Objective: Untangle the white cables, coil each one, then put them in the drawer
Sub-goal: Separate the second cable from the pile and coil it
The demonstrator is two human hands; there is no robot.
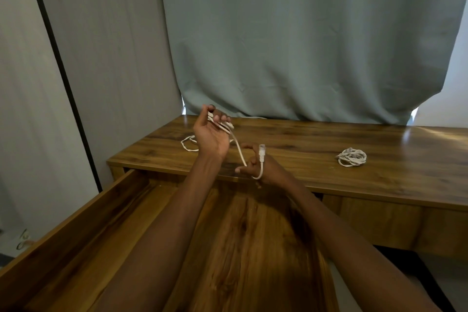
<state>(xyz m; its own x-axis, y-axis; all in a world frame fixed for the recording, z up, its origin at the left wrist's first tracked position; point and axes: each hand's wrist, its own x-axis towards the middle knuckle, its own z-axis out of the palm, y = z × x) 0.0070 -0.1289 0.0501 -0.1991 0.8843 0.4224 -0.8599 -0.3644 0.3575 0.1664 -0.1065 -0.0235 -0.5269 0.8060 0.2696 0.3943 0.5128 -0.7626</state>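
Observation:
My left hand (pixel 211 132) is raised above the wooden desk (pixel 304 139), with turns of a white cable (pixel 240 149) wrapped round its fingers. The cable runs down to my right hand (pixel 255 163), which pinches it near its clear plug end (pixel 262 151); the end loops round that hand. A loose stretch of the same cable (pixel 188 144) lies on the desk behind my left wrist. A second white cable (pixel 352 157) lies coiled on the desk to the right. Below my arms the wooden drawer (pixel 83 223) stands pulled out, nothing visible inside it.
A grey-green curtain (pixel 304 45) hangs behind the desk. A grey wall panel with a black strip (pixel 60 71) stands at the left. The drawer's left wall juts out toward me.

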